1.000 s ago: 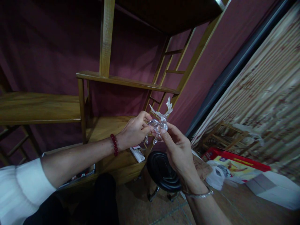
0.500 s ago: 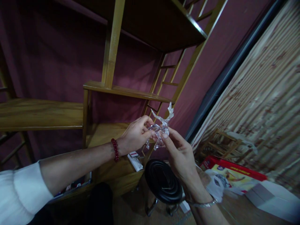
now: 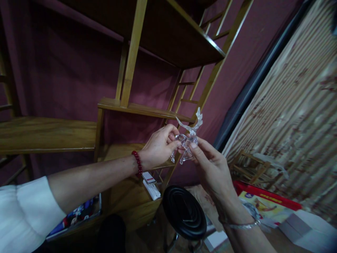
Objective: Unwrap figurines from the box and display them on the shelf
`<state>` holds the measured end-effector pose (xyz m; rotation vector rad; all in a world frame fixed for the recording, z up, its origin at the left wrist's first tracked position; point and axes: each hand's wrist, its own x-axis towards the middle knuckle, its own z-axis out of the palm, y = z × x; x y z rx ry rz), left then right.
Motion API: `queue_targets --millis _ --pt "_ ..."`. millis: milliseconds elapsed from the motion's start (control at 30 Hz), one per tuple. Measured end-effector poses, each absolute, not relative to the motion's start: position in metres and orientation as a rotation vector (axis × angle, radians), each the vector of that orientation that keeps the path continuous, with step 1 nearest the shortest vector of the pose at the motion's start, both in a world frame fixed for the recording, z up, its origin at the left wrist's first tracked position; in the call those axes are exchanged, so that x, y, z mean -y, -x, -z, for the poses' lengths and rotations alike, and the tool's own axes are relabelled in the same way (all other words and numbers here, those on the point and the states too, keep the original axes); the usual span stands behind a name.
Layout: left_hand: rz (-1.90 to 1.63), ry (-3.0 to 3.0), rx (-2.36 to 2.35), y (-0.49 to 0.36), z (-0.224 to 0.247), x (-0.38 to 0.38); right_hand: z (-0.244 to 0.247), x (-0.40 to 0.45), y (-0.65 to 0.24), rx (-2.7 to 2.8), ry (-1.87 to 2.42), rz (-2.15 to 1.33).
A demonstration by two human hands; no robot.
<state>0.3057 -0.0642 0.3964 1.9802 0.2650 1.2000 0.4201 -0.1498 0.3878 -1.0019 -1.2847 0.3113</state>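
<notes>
A clear, glass-like deer figurine (image 3: 193, 133) with branching antlers is held up between my two hands, its antlers upward and its legs hanging below. My left hand (image 3: 160, 146), with a red bead bracelet at the wrist, pinches the figurine's rear end between thumb and fingers. Around its chest and front my right hand (image 3: 210, 163) is closed, thumb on the near side; a silver bangle circles that wrist. Part of the body is hidden behind my fingers.
Behind my hands stands a wooden shelf unit (image 3: 147, 111) against a purple wall. Below are a round black stool (image 3: 184, 212), a white device (image 3: 152, 189) on a low shelf, a red and yellow box (image 3: 268, 203) and a white box (image 3: 310, 228). A patterned curtain (image 3: 284, 105) hangs at right.
Both hands and the deer figurine have shifted slightly right and up in view. The grip looks the same. The camera view has shifted a little as well.
</notes>
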Motion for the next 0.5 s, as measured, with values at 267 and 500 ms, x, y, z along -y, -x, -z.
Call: queue_targets --millis 267,500 --pt "-1.29 -2.065 -0.235 -0.31 -0.419 0.054 -0.412 0.141 -0.424 1.303 0.955 -0.324" --pt "-1.352 -2.157 -0.342 -0.311 -0.44 0.044 -0.432 0.127 -0.427 1.294 0.918 -0.306"
